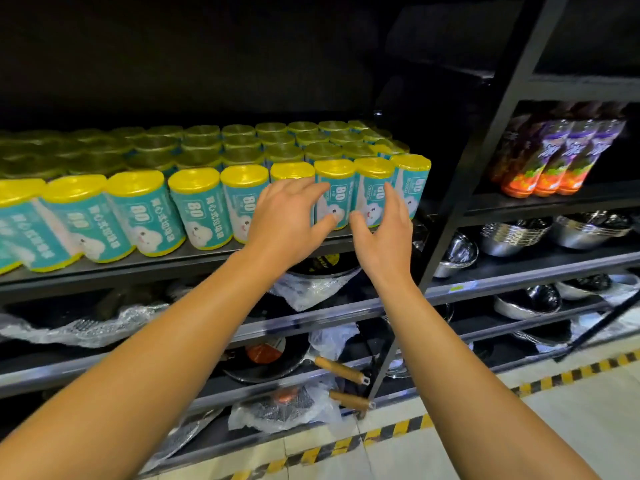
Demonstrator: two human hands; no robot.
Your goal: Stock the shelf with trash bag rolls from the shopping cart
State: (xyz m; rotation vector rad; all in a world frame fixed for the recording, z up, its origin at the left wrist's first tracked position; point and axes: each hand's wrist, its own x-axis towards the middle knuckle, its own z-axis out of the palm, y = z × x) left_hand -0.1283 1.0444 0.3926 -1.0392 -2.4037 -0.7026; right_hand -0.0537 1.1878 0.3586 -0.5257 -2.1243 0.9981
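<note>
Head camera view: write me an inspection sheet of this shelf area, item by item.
Surface: black shelf board, packed with stock almost to its right end.
Job's things: trash bag rolls, yellow with teal labels, upright in rows; the leftmost front ones lean. No shopping cart in view.
Clutter: loose plastic wrap on the shelf below, around the pans.
Grippers: left hand and right hand, fingers spread, at the front-row rolls; neither grips one.
Cables: nothing seen.
Surroundings: drink bottles and steel bowls in the next bay; yellow-black floor tape.
</note>
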